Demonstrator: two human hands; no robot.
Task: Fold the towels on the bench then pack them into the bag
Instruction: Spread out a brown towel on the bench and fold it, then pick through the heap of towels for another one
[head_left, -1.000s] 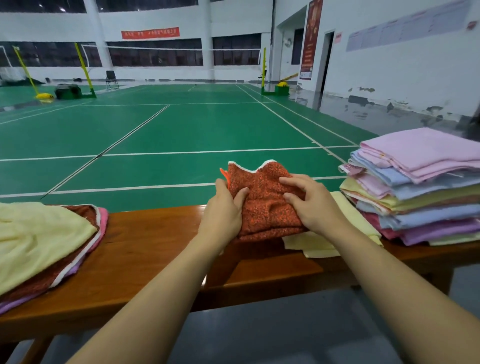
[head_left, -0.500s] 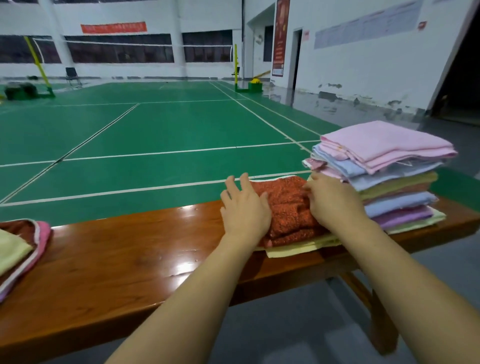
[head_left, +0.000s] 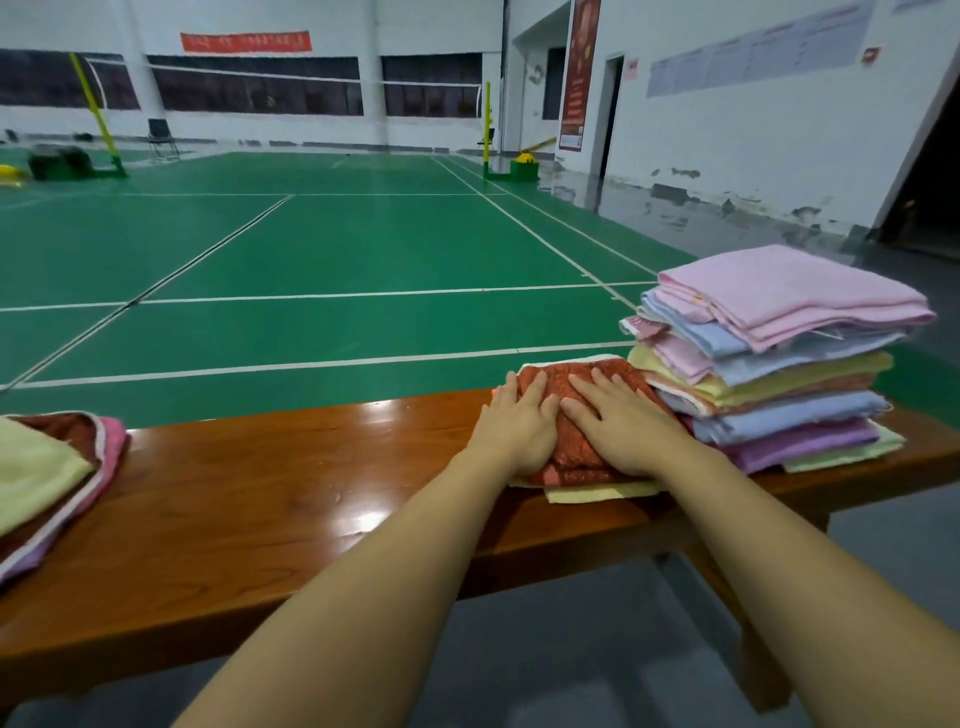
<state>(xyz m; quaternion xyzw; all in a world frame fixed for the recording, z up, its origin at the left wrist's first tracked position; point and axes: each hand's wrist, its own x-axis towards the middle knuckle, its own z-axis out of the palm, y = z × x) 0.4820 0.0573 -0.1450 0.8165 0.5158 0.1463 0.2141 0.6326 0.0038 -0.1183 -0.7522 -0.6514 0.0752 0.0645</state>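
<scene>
Both hands now lie flat, left hand and right hand pressing the orange towel, fingers straight.

The worktop is a long, glossy reddish-brown wooden bench standing at the edge of a green court floor. A pale yellow towel lies flat on the wood, touching the left side of the tall stack of folded towels, whose bottom layer is a light green towel resting on the wood. Well to the left of that stack, at the worktop's far left end, a loose heap of towels lies with a pink-edged layer underneath. The polished wood between the heap and the stack shows bright reflections.
</scene>
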